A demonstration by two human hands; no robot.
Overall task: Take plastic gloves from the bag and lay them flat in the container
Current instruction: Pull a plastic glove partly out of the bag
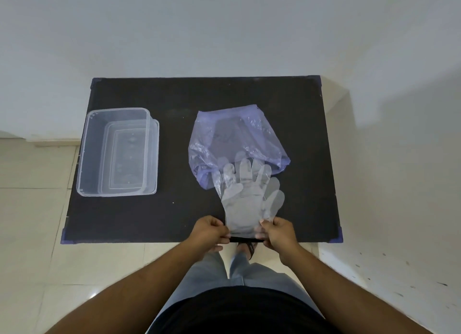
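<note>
A clear plastic glove [245,201] lies stretched at the near edge of the black table, its fingers pointing away from me and overlapping the mouth of a crumpled purple plastic bag [237,136]. More than one glove seems layered there. My left hand [212,231] pinches the cuff's left corner. My right hand [277,234] pinches its right corner. A clear rectangular container [86,156] stands at the table's left side with no gloves in it.
The black table [174,209] has purple corner guards and stands against a white wall. A second clear piece, perhaps the lid [156,156], sits under the container's right side. Pale floor tiles surround the table.
</note>
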